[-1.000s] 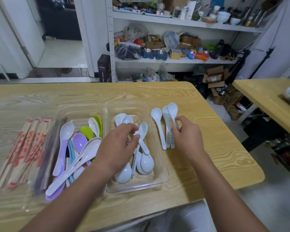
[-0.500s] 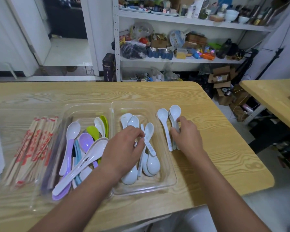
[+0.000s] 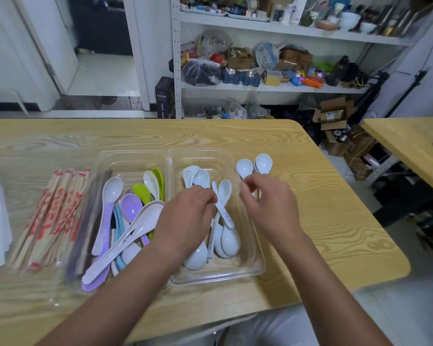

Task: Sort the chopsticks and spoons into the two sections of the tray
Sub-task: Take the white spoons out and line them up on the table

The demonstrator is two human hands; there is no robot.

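Shifted leftward, the right hand (image 3: 268, 208) now covers the handles of two white spoons (image 3: 263, 162) on the tabletop (image 3: 335, 221) just right of the tray (image 3: 225, 273), curled fingers pinching them. Left hand (image 3: 188, 221) curls over sorted spoons (image 3: 226, 236) in the right section; grip unclear. Wrapped chopsticks (image 3: 58, 213), red print unreadable, lie left.

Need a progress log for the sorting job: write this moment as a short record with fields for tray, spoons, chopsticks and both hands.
tray: clear, two sections, on the wooden table
left section: coloured spoons in a mixed pile
right section: white spoons
outside tray: loose spoons on the table, right of the tray
chopsticks: wrapped, on the table left of the tray
left hand: over the right section, fingers curled at a spoon handle; grip unclear
right hand: over the loose spoons' handles; grip unclear
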